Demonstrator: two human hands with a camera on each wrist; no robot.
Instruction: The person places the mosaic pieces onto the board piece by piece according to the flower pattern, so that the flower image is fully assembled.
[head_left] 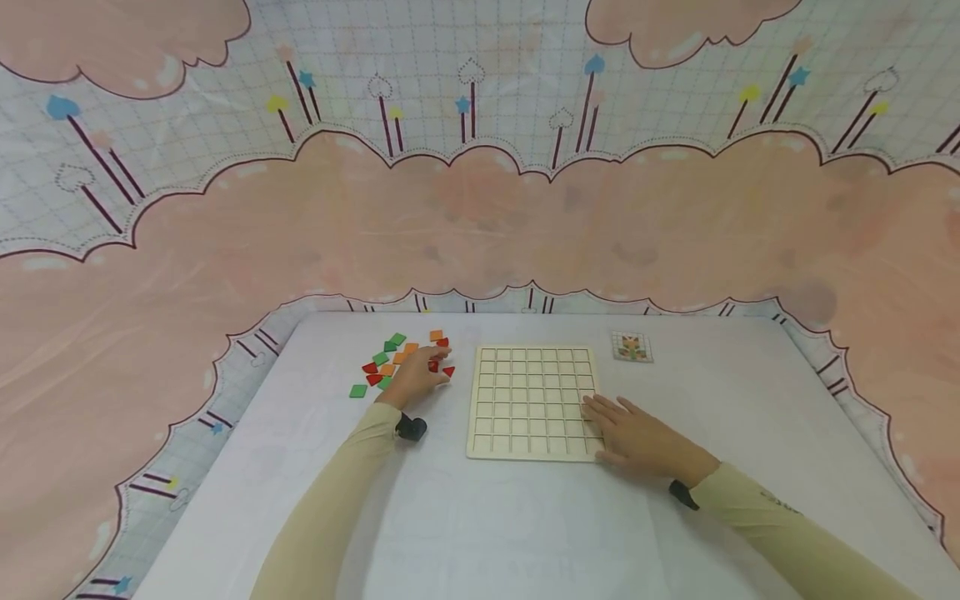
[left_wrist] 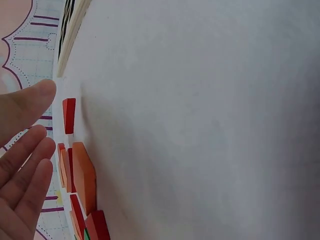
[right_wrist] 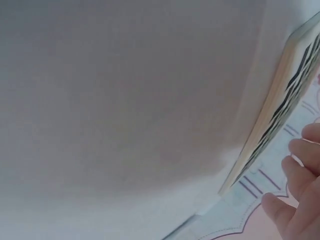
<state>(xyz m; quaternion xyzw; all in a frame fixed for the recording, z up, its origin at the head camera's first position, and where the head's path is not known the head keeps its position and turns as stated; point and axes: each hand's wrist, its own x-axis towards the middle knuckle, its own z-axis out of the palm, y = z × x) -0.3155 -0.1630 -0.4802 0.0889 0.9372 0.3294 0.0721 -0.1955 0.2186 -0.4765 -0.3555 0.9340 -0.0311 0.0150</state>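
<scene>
My left hand (head_left: 414,378) reaches over the loose coloured tiles left of the board, thumb apart from the fingers and nothing between them. A red triangular tile (head_left: 448,372) lies just by its thumb and fingertips. In the left wrist view, a red tile (left_wrist: 69,116) and an orange tile (left_wrist: 84,179) lie beside the fingers. My right hand (head_left: 641,439) has its fingers stretched out at the right edge of a pale wooden grid board (head_left: 519,403). The board's side edge (right_wrist: 265,122) also shows in the right wrist view.
Green tiles (head_left: 358,391), orange ones (head_left: 437,335) and red ones lie scattered on the white tabletop (head_left: 517,533). A small card with a flower pattern (head_left: 632,347) lies beyond the board's right side. A patterned cloth (head_left: 480,225) rises behind the table.
</scene>
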